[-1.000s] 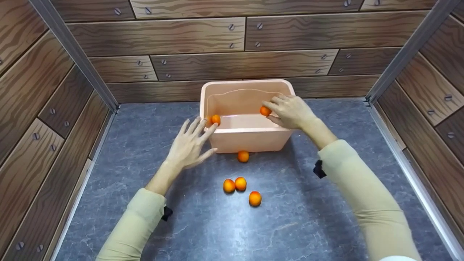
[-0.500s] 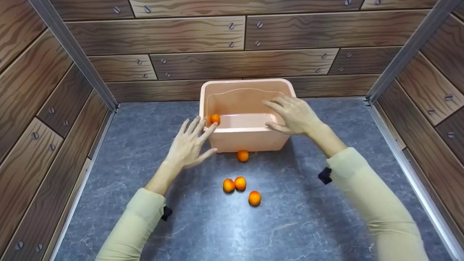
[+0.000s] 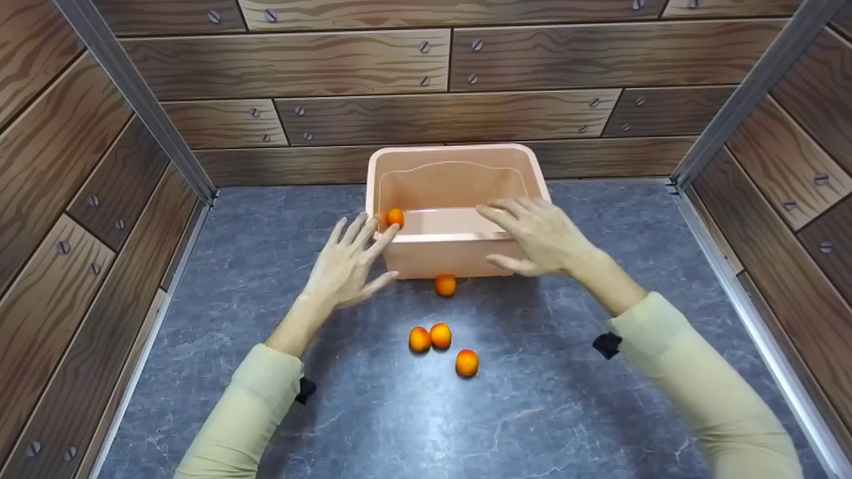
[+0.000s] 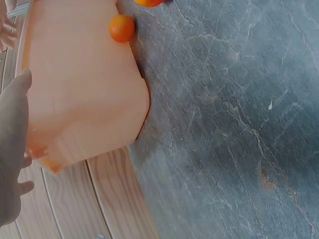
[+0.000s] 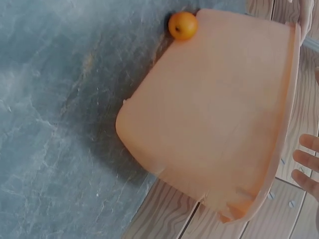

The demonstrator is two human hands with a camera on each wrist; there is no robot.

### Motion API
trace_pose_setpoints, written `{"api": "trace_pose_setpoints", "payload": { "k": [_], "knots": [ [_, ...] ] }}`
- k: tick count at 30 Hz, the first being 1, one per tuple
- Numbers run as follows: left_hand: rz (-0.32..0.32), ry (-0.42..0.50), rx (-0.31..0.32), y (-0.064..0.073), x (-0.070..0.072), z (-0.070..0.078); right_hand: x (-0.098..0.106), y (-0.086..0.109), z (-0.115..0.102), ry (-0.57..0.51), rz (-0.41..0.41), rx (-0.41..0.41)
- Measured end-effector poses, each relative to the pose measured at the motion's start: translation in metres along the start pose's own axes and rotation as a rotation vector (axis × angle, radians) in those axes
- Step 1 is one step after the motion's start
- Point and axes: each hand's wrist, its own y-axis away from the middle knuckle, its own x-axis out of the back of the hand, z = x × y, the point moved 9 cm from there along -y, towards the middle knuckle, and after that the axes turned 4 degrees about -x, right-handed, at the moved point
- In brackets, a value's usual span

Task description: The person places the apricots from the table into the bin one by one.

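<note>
Smooth plastic tub [image 3: 439,257]; glossy marble-look floor [image 3: 532,412]

The blue-grey, marble-veined tabletop [image 3: 373,426] carries a pale pink bin [image 3: 426,258]. One orange fruit [image 3: 444,285] lies just beside the bin's near wall; farther out from the bin lie two adjacent fruits [image 3: 419,339] and a lone fruit [image 3: 467,363].

This looks like a small built booth, more a lab or studio set than a home. A back wall [image 3: 366,70], a left wall [image 3: 80,166] and a right wall [image 3: 789,169] close in a grey marbled surface [image 3: 532,412]; whether it is table or floor, I cannot tell. The planks, with bold, drawn-looking grain and flat screws [image 3: 425,46], seem printed. A plain metal post [image 3: 141,106] marks the left corner, another post [image 3: 740,100] the right, and a metal strip [image 3: 780,367] runs along the right wall's foot.
</note>
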Motion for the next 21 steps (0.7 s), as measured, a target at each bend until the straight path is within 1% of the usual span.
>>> {"api": "trace_pose_setpoints", "payload": {
  "k": [5,7,12,17,21],
  "knots": [
    [-0.009,-0.001,0.006,0.0,0.0,0.0,0.003,0.011,-0.013,-0.001,0.057,0.036],
    [-0.004,0.005,0.004,0.0,0.0,0.0,0.002,0.016,-0.017,0.001,0.066,0.045],
    [0.004,0.011,0.007,0.0,0.0,0.0,-0.001,0.027,-0.026,0.021,0.075,0.055],
    [0.006,0.015,0.008,0.001,0.0,-0.001,-0.004,0.038,-0.036,0.024,0.1,0.079],
    [0.02,0.011,-0.001,0.001,0.0,0.0,-0.008,0.046,-0.044,0.023,0.087,0.085]
  ]
}}
